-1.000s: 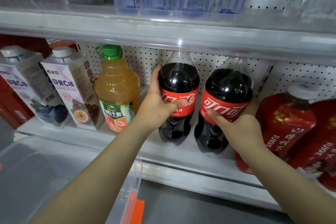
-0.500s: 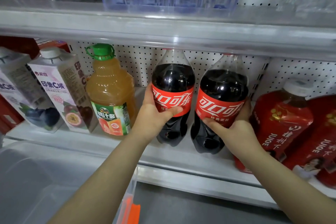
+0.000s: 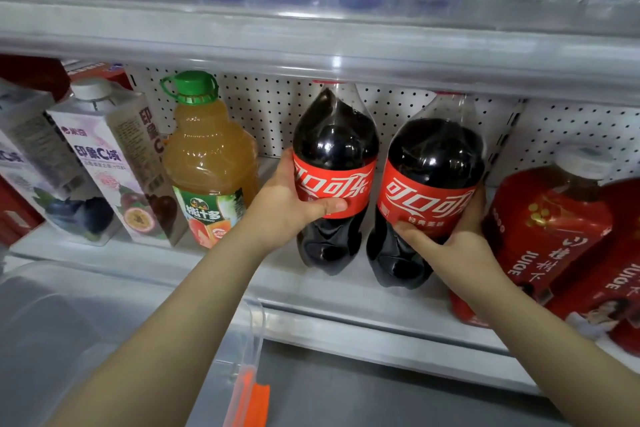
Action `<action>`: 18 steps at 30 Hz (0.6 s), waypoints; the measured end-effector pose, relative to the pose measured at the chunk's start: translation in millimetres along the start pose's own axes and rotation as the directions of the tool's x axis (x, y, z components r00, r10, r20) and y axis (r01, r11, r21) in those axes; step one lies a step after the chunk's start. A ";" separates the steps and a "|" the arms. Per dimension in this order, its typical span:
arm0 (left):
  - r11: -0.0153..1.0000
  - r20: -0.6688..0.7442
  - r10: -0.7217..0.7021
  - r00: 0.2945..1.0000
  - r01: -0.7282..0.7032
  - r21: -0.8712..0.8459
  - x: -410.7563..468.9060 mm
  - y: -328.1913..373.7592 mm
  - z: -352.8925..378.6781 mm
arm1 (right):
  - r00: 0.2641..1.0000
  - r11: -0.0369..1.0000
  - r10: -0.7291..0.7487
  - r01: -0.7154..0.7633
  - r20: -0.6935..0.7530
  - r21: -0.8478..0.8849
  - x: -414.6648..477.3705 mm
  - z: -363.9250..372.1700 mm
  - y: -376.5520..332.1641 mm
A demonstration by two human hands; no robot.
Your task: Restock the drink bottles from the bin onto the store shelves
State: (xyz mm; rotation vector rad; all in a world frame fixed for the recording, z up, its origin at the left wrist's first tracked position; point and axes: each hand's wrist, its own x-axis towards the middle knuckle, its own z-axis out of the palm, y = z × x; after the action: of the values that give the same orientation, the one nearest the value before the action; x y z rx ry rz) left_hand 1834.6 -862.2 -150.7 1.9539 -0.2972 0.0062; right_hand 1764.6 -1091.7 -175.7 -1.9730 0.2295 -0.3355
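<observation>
Store shelf (image 3: 346, 295) with two cola bottles held side by side near its front edge.

Nearest, a clear bin (image 3: 86, 340) sits below the shelf's front edge at the lower left. Past it, the left hand (image 3: 287, 208) wraps the red label of the left cola bottle (image 3: 334, 135), thumb across the front, and the right hand (image 3: 457, 246) grips the right cola bottle (image 3: 433, 156) at its label. Both bottles have their bases on the shelf, just beside each other, between an orange juice bottle (image 3: 207, 156) on the left and red juice bottles (image 3: 540, 225) on the right. Behind them runs white pegboard (image 3: 270, 114).
</observation>
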 end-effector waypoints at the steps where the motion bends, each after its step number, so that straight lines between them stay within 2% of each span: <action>1: 1.000 0.005 0.001 1.000 -0.001 -0.001 -0.2 -0.6 0.1 | 1.000 1.000 0.007 -0.008 0.023 0.021 -0.7 -0.7 1.4; 6: 1.000 -0.007 0.009 1.000 -0.009 -0.007 -4.5 0.2 1.8 | 0.995 0.992 0.046 -0.056 0.083 0.117 -1.8 -1.0 8.7; 12: 1.000 -0.027 -0.004 1.000 0.004 -0.024 -6.3 1.6 3.5 | 1.000 0.994 0.019 -0.020 0.015 0.108 -5.0 10.3 13.9; 18: 1.000 -0.024 -0.008 1.000 0.007 -0.013 -8.0 2.7 4.2 | 0.999 0.997 0.034 -0.037 0.036 0.073 -4.0 9.0 15.5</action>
State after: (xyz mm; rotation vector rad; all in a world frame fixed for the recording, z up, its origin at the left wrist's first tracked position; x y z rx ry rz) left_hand 1825.8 -865.4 -151.0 1.9408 -0.2733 0.0231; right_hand 1763.8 -1089.1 -193.8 -1.8984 0.2266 -0.2826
